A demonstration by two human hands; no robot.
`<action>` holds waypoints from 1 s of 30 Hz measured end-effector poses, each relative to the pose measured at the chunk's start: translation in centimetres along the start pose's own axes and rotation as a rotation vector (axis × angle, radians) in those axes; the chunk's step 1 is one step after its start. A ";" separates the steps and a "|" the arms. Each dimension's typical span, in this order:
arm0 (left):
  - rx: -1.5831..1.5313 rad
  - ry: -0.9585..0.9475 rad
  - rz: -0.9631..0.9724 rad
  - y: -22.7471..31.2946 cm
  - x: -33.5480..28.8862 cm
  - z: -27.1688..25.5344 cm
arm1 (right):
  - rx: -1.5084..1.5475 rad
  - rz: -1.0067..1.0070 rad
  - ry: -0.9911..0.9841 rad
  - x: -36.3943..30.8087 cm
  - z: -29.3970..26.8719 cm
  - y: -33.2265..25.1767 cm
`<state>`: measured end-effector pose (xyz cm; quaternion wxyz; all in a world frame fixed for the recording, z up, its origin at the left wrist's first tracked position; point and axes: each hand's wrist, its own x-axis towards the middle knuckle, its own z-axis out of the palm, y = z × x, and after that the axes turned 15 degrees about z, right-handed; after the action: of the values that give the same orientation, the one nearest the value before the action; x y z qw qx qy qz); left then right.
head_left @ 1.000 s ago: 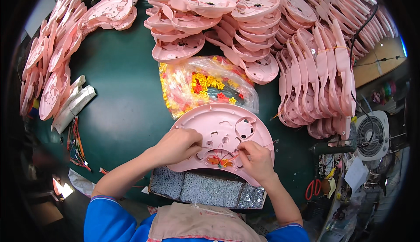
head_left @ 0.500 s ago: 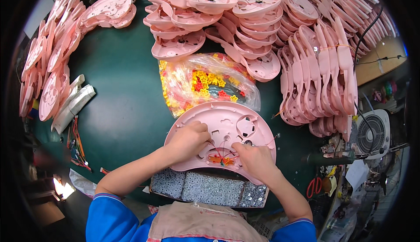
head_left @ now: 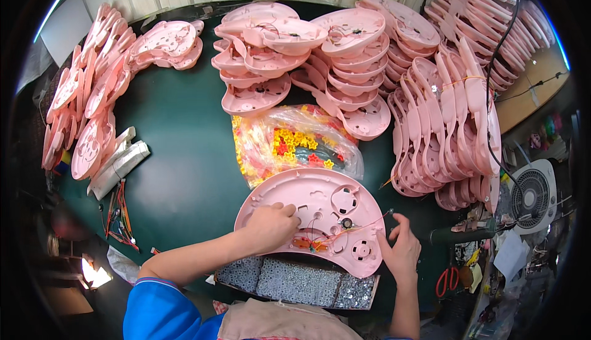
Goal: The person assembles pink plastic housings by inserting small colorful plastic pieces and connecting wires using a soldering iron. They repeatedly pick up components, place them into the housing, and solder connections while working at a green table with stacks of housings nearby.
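A curved pink plastic shell (head_left: 283, 192), its ribbed inside facing up, lies in front of me. Thin red wires (head_left: 316, 223) run across it from a small orange board (head_left: 309, 243) by its lower edge. A dark round part (head_left: 346, 224) sits near the middle. My left hand (head_left: 272, 226) rests over the shell's left side with its fingers curled closed; what they grip is hidden. At the right rim my right hand (head_left: 401, 249) has its thumb and fingers apart, holding nothing visible. A thin wire stretches toward it, near a tiny metallic piece (head_left: 390, 212).
A tray of small metal parts (head_left: 295, 283) sits between me and the shell. Behind the shell lies a plastic bag of yellow and red star pieces (head_left: 295, 143). Stacked pink shells (head_left: 261, 57) stand behind and both sides. Red scissors (head_left: 447, 281) and a fan (head_left: 533, 195) are right.
My right hand has left the middle of the shell for its right rim, and its fingers have opened. A wire now stretches rightward. The whole view has shifted, so things appear lower.
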<state>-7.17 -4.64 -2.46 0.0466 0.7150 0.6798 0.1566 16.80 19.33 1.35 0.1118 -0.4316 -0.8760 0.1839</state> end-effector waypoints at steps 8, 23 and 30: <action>-0.169 0.350 0.011 1.2 -1.9 -2.2 | 0.410 -0.060 0.030 -0.2 -0.3 0.5; 0.468 0.844 -1.051 4.6 -28.0 -3.5 | 0.955 -0.318 -0.036 34.2 3.7 -23.6; 0.604 0.965 -1.080 -5.6 -36.8 -7.1 | 0.968 -0.366 -0.247 25.7 3.8 -25.9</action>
<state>-15.57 -41.56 -3.24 -0.3805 0.1203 0.8916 0.2141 -18.53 24.45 9.70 0.2243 -0.1459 -0.7586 0.5941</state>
